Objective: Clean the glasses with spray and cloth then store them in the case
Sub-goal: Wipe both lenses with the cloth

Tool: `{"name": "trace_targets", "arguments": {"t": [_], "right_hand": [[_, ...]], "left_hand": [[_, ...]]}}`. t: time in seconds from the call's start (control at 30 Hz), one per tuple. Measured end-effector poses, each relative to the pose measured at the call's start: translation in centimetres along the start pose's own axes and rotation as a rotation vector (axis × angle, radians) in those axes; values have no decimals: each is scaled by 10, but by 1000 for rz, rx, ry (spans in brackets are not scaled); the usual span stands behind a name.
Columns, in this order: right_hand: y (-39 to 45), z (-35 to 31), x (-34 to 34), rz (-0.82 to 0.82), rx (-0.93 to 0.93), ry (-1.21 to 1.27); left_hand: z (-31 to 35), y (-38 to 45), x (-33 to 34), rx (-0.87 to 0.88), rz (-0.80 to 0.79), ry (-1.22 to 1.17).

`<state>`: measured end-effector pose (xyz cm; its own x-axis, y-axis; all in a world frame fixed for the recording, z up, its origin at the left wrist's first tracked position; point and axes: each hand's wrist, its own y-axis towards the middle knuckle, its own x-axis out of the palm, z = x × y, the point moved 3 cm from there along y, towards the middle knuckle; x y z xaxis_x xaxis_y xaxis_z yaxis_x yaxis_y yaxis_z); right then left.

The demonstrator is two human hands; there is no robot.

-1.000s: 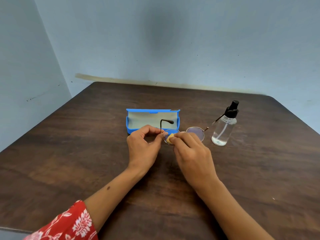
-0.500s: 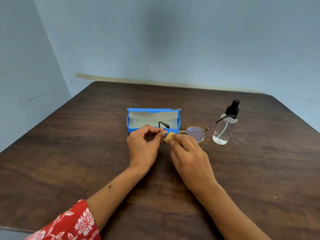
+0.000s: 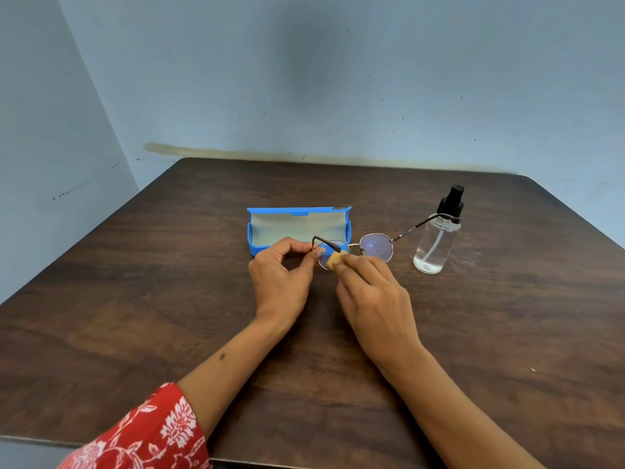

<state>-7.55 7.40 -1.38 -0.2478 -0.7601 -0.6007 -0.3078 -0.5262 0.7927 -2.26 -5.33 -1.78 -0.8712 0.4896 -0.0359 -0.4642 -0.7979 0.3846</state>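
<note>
The left hand (image 3: 278, 277) pinches the glasses (image 3: 355, 247) at the left rim, by the hinge of the folded-in arm. Just beyond the hands stands the open blue case (image 3: 299, 228), its long axis running left to right, parallel to the frame, so storing the glasses looks like a short push forward. The right hand (image 3: 370, 292) presses a small yellow cloth (image 3: 333, 260) between its fingertips against the left lens; the right lens is bare. The glasses are held just above the worktop (image 3: 135, 299), long axis left to right. Their right arm sticks out towards the spray bottle (image 3: 436, 238), its tip overlapping the bottle's neck; whether it touches is unclear, and swinging the frame could knock the bottle.
</note>
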Motion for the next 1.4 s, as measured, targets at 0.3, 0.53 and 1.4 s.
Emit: {"name": "trace_targets", "arguments": {"t": [0.3,0.53,1.4], "right_hand": [[1,0,0,6,31,27],[1,-2,1,-28,-2,57],[3,-6,1,-115,37,58]], "left_hand": [[5,-2,0,33,-2,46],[6,-1,-2,42,-9,55],[9,-2,-4,64,12,82]]}}
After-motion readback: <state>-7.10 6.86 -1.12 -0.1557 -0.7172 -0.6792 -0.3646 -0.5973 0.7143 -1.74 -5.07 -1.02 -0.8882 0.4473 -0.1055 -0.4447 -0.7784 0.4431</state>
